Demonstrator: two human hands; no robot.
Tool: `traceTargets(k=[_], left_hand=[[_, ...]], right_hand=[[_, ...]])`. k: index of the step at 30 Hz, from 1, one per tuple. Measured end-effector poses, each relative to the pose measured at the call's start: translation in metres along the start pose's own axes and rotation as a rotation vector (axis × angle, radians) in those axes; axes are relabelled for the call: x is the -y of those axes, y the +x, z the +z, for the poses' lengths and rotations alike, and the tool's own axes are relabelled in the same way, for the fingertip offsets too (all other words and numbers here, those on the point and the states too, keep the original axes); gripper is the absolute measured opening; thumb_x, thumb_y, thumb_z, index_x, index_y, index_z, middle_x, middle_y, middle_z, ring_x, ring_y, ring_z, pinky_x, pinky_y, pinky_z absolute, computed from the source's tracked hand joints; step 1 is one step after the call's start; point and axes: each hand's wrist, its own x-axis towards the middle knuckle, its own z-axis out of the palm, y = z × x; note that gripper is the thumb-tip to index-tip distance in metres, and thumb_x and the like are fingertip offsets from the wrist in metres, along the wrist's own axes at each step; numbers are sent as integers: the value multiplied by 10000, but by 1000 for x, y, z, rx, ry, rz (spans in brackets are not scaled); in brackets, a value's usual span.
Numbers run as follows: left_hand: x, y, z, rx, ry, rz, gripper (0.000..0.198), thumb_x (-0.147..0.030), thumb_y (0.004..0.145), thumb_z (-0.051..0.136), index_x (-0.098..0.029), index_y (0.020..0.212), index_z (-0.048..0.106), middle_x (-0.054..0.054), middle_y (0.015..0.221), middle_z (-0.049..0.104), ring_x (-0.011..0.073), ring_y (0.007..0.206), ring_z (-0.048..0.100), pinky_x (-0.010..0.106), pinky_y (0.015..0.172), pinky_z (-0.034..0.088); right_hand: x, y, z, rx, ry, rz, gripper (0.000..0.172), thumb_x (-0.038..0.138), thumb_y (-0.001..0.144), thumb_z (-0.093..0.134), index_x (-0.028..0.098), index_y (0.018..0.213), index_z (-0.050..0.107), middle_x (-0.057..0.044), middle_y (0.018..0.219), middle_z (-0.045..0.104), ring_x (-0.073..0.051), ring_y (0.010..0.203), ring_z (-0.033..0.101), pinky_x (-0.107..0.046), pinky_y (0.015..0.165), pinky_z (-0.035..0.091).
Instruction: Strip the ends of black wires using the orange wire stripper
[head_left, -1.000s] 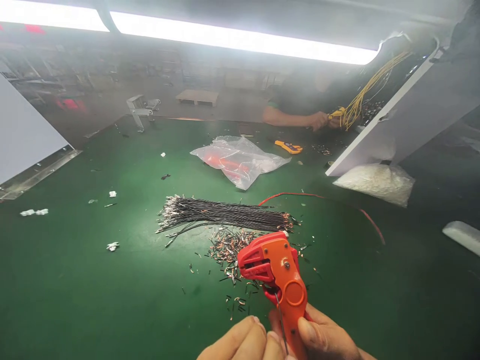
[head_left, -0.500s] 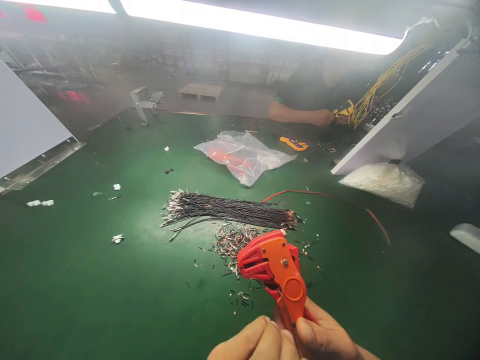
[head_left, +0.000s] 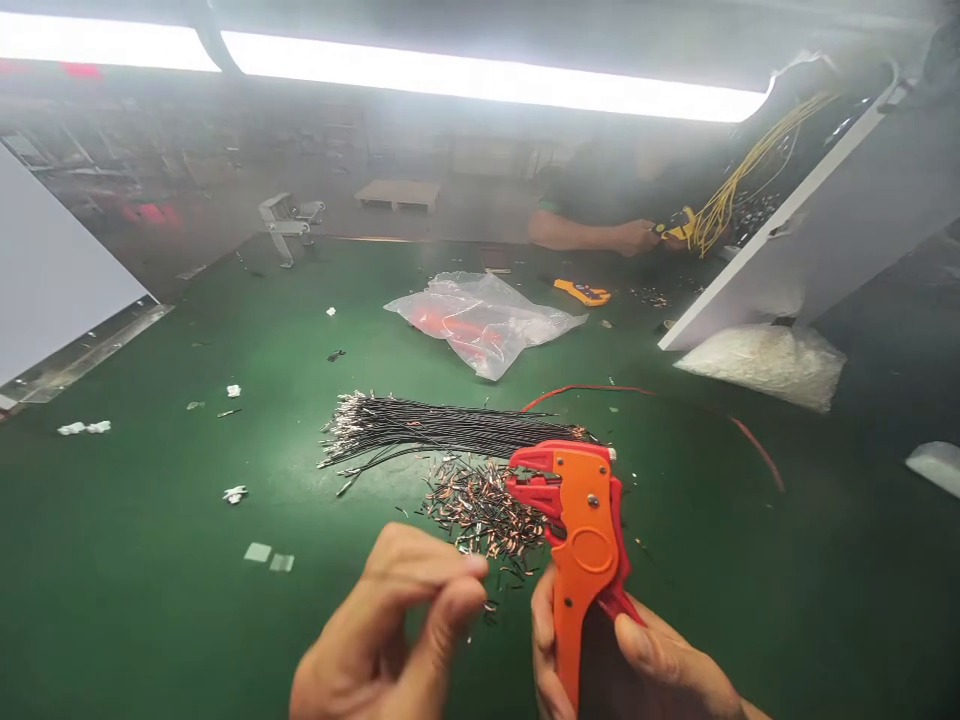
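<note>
My right hand (head_left: 652, 670) grips an orange and red wire stripper (head_left: 581, 530) by its handles, jaws pointing up and left. My left hand (head_left: 390, 630) hovers to the left of the tool with thumb and fingertips pinched together; whatever it pinches is too thin to make out. Just beyond the jaws lies a heap of small cut wire scraps (head_left: 480, 505) on the green table (head_left: 150, 600). Behind the heap rests a bundle of black wires (head_left: 442, 425) with bare metal ends, lying left to right.
A red wire (head_left: 585, 388) curves behind the bundle. Farther back are a clear plastic bag (head_left: 480, 320), a yellow tool (head_left: 581, 293) and a co-worker's hand (head_left: 634, 238) at yellow wires. A white bag (head_left: 761, 362) sits under a slanted white panel (head_left: 810, 230) at the right.
My left hand has pulled away from the stripper to the left and risen into view. The stripper has shifted right and turned more upright. Two small pale scraps now show at the lower left.
</note>
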Motion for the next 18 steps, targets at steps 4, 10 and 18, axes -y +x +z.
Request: traceTargets(k=[4,10,18], left_hand=[[10,7,-2,-160,-258,-501,129,-374,792,792,-250,759,806,-17,708,702,83,692,622,139,677,533],[12,3,6,-169,-276,-679,286,-446,713,834,-194,617,739,-10,678,634,106,696,553,177,648,473],[21,-14,23,4,-201,-817,413,-518,733,786,-166,588,624,-45,575,498,93,575,400,209,560,346]], right_hand=[[4,2,3,-22,25,-71,414,474,904,625,112,1105,625,-84,803,707,-181,710,685,-306,685,520],[20,-1,3,-165,-278,-230,514,487,895,618,190,1310,565,-105,998,737,-236,774,686,-385,745,514],[21,-5,7,-86,-205,-78,478,451,830,666,160,1209,662,-149,1174,711,-188,676,693,-326,644,494]])
